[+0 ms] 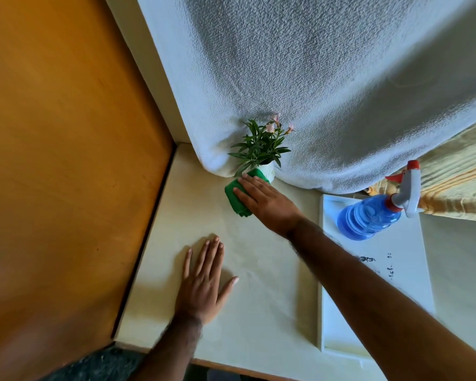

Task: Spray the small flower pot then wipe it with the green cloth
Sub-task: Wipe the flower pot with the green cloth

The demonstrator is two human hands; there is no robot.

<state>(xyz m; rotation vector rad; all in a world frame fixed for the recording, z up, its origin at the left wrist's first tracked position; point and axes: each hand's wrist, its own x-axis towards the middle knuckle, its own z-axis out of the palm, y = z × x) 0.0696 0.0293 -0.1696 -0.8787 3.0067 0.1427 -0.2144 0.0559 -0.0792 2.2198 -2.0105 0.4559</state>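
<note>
The small white flower pot [268,169] stands at the far side of the cream table, holding a green plant with pale pink flowers [261,143]. My right hand [264,202] presses the green cloth [235,199] against the pot's near side; the cloth bunches under my fingers and hangs down to the left. Most of the pot is hidden by cloth and leaves. My left hand [204,284] lies flat on the table, fingers spread, holding nothing. The blue spray bottle [374,215] with a white and red trigger head stands at the right.
A white tray [401,273] under the spray bottle fills the table's right side. A white textured cover [327,92] drapes down behind the pot. An orange wooden panel [66,160] borders the table on the left. A yellow striped fabric [456,182] shows at the far right.
</note>
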